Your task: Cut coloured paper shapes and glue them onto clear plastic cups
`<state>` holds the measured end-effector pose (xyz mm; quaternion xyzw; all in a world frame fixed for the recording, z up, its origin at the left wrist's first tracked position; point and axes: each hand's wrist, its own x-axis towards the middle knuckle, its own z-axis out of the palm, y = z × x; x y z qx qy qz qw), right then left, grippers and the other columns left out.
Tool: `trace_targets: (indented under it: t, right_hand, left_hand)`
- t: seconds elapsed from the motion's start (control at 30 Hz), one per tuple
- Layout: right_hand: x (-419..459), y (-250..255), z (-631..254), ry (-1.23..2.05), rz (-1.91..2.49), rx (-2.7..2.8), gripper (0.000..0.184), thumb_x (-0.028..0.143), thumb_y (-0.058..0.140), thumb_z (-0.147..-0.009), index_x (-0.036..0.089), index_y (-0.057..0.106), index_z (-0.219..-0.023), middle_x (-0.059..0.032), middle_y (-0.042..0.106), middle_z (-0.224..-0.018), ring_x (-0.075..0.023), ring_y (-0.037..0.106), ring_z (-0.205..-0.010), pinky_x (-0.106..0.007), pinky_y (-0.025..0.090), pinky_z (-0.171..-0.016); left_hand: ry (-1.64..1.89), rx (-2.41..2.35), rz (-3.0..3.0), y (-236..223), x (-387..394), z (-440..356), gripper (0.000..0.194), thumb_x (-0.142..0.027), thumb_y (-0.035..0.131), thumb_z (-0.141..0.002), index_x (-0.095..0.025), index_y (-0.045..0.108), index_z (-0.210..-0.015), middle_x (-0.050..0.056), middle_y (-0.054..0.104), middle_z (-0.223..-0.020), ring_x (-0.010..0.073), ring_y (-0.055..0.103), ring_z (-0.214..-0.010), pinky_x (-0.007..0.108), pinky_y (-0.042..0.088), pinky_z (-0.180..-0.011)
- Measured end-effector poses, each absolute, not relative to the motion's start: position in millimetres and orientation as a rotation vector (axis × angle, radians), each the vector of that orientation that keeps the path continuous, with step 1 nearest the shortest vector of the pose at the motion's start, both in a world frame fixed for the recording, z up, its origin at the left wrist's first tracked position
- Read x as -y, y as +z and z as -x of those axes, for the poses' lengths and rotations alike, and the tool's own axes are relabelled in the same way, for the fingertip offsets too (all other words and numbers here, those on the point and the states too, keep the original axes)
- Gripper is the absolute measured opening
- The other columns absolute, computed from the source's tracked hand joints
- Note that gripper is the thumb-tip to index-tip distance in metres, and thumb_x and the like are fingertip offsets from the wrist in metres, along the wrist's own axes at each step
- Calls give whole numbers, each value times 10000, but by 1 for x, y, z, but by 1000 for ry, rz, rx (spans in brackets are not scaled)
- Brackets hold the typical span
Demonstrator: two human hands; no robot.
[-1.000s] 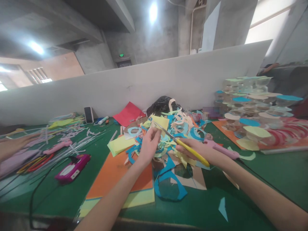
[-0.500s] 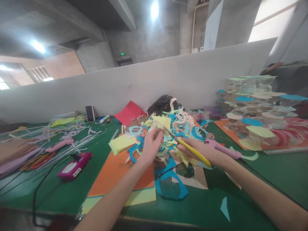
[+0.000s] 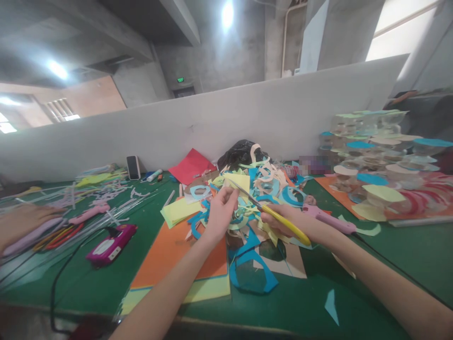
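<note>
A piece of yellow paper (image 3: 241, 182) is pinched between the fingers of my left hand (image 3: 222, 210), above a heap of cut paper. My right hand (image 3: 281, 218) grips yellow-handled scissors (image 3: 288, 225), whose blades point up and left to the paper's edge. How far the blades are apart is too small to tell. Below my hands lie blue, peach and green paper scraps (image 3: 253, 271). A stack of orange sheets (image 3: 177, 255) is under my left forearm, with loose yellow sheets (image 3: 180, 211) at its top.
To the right, a pink glue gun (image 3: 329, 218) lies near stacked clear cups with paper discs (image 3: 375, 179). A magenta box (image 3: 111, 245) with a black cable sits left. Another person's hand (image 3: 26, 219) is at the far left. A phone (image 3: 133, 167) leans on the partition.
My left hand has shifted slightly left with the yellow paper. The scissors and my right hand are nearly where they were. The other person's hand at the left has moved a little.
</note>
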<state>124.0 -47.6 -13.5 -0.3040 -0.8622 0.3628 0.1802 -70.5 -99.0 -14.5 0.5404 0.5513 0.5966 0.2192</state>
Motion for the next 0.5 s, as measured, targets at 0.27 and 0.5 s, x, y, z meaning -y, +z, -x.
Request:
trace_targets:
  t: [0.27, 0.5]
  right_hand:
    - [50, -8, -123, 1004, 885, 2500, 588, 802, 353, -808, 220, 410, -748, 2, 454, -690, -149, 417, -618, -282, 344, -546]
    - [53, -4, -125, 998, 868, 2523, 568, 779, 379, -813, 217, 442, -766, -9, 494, -700, -149, 440, -611, -282, 369, -544]
  left_hand:
    - [1645, -1449, -1468, -14, 101, 67, 310, -442, 565, -872, -205, 470, -696, -70, 405, -529, 94, 410, -526, 230, 337, -561]
    - [1600, -1462, -1476, -12, 102, 67, 319, -443, 570, -859, -201, 467, -677, -72, 398, -521, 89, 382, -510, 231, 304, -522]
